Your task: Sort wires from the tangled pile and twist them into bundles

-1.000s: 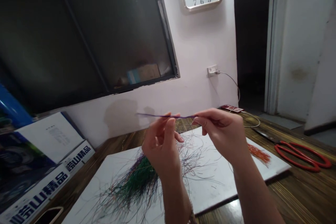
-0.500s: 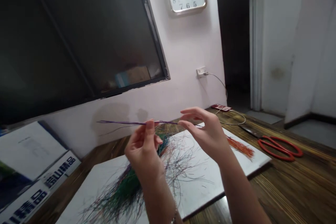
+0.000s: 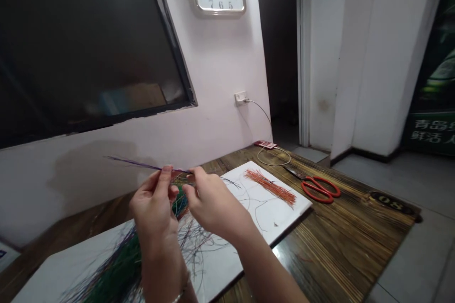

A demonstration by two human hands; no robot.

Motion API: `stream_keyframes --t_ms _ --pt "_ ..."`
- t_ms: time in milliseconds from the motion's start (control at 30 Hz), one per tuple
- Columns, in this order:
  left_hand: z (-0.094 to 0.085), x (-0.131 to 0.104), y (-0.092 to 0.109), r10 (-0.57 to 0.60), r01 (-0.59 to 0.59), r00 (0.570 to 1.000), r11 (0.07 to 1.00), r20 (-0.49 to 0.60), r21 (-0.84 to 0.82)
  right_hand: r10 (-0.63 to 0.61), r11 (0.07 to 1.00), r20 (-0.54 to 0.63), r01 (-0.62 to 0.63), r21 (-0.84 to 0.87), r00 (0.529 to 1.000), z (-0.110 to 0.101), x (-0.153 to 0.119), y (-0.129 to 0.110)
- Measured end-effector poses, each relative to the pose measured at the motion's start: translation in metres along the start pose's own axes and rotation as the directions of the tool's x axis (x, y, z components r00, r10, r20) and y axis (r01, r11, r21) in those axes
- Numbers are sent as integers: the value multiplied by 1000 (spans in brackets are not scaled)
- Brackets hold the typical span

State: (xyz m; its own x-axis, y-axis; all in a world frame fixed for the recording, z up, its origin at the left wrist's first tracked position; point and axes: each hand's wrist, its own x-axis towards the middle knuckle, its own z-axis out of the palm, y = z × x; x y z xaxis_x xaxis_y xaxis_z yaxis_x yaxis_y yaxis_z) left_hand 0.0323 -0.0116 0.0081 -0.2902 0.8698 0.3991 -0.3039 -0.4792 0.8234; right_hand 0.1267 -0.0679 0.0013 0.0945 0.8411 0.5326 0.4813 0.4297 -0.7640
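- While the left hand [image 3: 154, 203] pinches the purple strands [image 3: 137, 164] between thumb and fingers, their loose ends stick out left, above the counter [image 3: 337, 241].
- Right hand [image 3: 213, 203]: fingertips at the strands, just right of the left hand; can't tell if it's closed on them.
- White board [image 3: 220, 265] lies on the counter under both hands.
- Tangled pile [image 3: 122, 265], green plus dark and mixed colors, sits on the board, near left, partly hidden by the left hand.
- Orange bundle [image 3: 270, 187] is on the board, toward the far right.
- Red-handled scissors [image 3: 308, 183] lie on the counter, right of the board.
- Red device [image 3: 265, 144] at the counter's far edge, pale cable [image 3: 289, 156] beside it.
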Motion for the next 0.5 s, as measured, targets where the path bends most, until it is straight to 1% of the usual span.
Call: stream_keyframes --t_ms 67,133,167,200,267,333,400,500 --pt "0 2 -2 5 -7 999 999 43 34 24 996 31 -26 89 999 1 9 10" --pt "-1 4 -4 1 -13 995 994 104 110 41 979 94 -59 196 995 -5 18 24" --pt "-1 4 -4 -8 -16 991 986 137 168 47 975 85 -65 213 995 -9 21 31" --pt "-2 4 -5 -22 -19 986 971 168 239 69 974 53 -79 213 996 -14 24 38" --pt "-3 4 -8 -62 -32 975 911 213 410 139 972 -38 -128 199 990 -26 26 50" --pt "-5 5 -12 -103 -61 964 815 246 577 225 957 -130 -194 215 966 -37 27 63" --pt "-9 10 -19 -150 -114 945 679 289 725 302 938 -225 -247 242 926 -47 27 76" --pt "-17 21 -36 -244 -239 903 395 352 887 354 933 -379 -292 212 855 -57 30 101"
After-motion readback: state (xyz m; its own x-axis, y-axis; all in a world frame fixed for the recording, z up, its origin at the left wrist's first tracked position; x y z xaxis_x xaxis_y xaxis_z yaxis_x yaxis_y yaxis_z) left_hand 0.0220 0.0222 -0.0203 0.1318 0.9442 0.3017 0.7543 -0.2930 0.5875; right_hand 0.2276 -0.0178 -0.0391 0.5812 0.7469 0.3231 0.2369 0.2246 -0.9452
